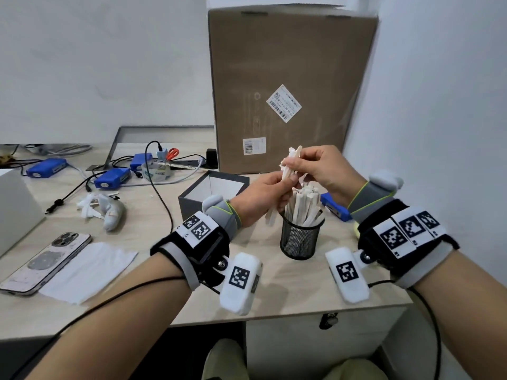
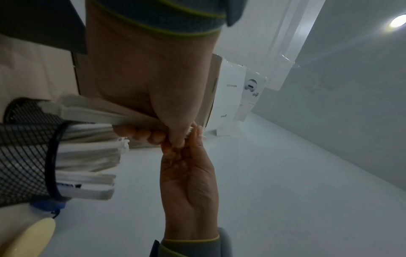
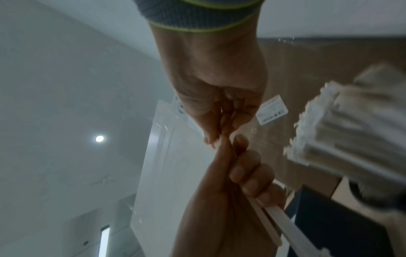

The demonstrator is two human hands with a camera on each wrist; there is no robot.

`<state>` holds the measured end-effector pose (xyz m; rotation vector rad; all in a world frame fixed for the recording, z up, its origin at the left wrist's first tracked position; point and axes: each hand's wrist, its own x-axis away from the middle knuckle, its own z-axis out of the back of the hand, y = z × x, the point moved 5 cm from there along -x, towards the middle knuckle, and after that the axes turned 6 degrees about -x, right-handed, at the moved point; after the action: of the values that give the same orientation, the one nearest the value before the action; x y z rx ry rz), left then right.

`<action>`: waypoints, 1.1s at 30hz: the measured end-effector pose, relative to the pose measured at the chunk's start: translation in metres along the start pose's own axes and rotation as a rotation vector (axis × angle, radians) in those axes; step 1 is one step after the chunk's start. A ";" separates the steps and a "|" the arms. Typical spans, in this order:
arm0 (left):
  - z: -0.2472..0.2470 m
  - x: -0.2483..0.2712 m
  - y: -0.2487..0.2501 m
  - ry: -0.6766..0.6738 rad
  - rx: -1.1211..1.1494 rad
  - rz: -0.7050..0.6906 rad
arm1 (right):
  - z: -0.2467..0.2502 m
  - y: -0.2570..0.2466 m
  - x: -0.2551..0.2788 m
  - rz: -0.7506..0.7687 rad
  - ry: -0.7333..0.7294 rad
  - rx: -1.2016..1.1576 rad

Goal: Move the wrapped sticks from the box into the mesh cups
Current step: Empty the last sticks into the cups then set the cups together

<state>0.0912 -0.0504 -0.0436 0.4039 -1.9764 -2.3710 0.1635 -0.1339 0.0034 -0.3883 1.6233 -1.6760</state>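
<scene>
Both hands meet in the air just above the mesh cup [image 1: 301, 237], a bit past the middle of the desk [image 1: 153, 297]. The left hand [image 1: 263, 197] has its fingers curled tight round a small bunch of wrapped sticks [image 1: 288, 171] — the bunch pokes up at 12 o'clock and down at 6 o'clock from the fist. The right hand [image 1: 323, 168] comes in from 3 o'clock and pinches the top end of the same bunch with thumb and fingertips.

The mesh cup is black, stands upright and is packed with more sticks [image 1: 304, 207] that lean out over its rim. The open grey box [image 1: 211, 193] sits just beside the cup at 10 o'clock — what lies inside cannot be seen.

A big cardboard carton [image 1: 288, 86] stands at 12 o'clock. A phone [image 1: 46, 261] lies far off at 9 o'clock, with a white sheet [image 1: 90, 270] beside it.
</scene>
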 end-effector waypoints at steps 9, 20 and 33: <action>0.002 -0.016 -0.014 0.294 -0.127 0.052 | 0.077 -0.013 0.010 0.011 0.138 0.027; 0.005 -0.009 -0.031 0.396 -0.131 0.084 | 0.059 0.033 0.009 0.130 0.210 0.226; -0.017 -0.003 -0.059 0.168 -0.146 0.278 | 0.035 0.065 0.019 0.297 0.065 0.962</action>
<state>0.1062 -0.0546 -0.1033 0.2899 -1.6544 -2.2100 0.1940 -0.1660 -0.0585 0.3725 0.7021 -2.0002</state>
